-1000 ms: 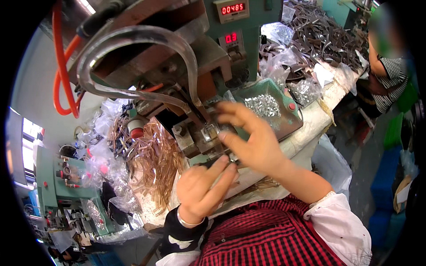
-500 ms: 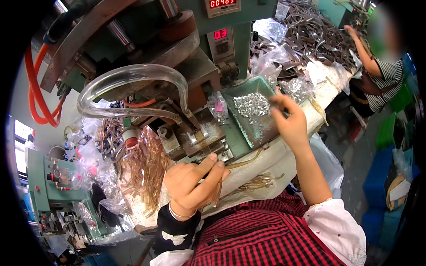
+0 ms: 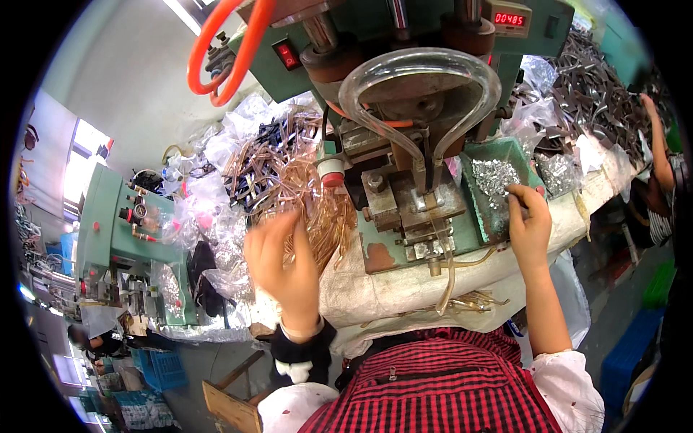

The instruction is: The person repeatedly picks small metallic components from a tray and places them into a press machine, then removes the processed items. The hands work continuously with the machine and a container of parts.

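My right hand (image 3: 530,227) is at the near right side of a green metal tray (image 3: 475,195) of small silver metal pieces (image 3: 494,177). Its fingers are drawn together, and whatever they hold is too small to make out. Over the near edge of a heap of translucent brown strips (image 3: 314,198) is my left hand (image 3: 280,270). Motion smears its fingers. Between the two hands stands the metal die block (image 3: 433,200) of a green press. One translucent strip (image 3: 447,278) lies across the block and hangs down its front, with neither hand on it.
A clear looped hose (image 3: 419,61) arches above the block. Left of it is a red button (image 3: 331,177). A few loose strips (image 3: 480,299) lie on the cloth in front. Dark strips (image 3: 588,94) are heaped at the far right, where another person's arm (image 3: 655,137) reaches in.
My left hand has let go of the strip at the press and moved left to the brown heap. My right hand stays by the tray, its fingers lower. The whole view has turned leftward.
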A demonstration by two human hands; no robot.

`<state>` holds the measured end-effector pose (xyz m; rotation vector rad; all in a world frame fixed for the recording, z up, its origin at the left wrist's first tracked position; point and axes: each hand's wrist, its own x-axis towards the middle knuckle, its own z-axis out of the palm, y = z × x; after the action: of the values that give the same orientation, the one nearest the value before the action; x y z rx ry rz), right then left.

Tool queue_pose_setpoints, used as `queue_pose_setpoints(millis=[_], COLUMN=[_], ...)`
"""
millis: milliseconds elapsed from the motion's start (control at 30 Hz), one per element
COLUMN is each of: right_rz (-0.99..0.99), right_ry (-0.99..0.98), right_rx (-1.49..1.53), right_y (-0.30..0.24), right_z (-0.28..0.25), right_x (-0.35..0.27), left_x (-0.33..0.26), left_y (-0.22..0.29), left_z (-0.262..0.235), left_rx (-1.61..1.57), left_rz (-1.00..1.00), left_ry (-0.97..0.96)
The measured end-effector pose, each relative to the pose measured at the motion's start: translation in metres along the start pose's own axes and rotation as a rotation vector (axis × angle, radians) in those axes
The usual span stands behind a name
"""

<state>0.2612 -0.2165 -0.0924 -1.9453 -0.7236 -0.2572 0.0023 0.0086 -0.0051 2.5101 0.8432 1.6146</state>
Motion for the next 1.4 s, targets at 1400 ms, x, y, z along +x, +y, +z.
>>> queue_pose_setpoints(millis=[1400], right_rz=[0.041], right_ry=[-0.04], right_rx=[0.35], right_y=[-0.072], right_z=[-0.003], right_x=[0.042], left_x=[-0.002], left_y=[0.075], left_z=[0.052], left_rx=[-0.386], left_rz=[0.682], left_ry=[-0.18])
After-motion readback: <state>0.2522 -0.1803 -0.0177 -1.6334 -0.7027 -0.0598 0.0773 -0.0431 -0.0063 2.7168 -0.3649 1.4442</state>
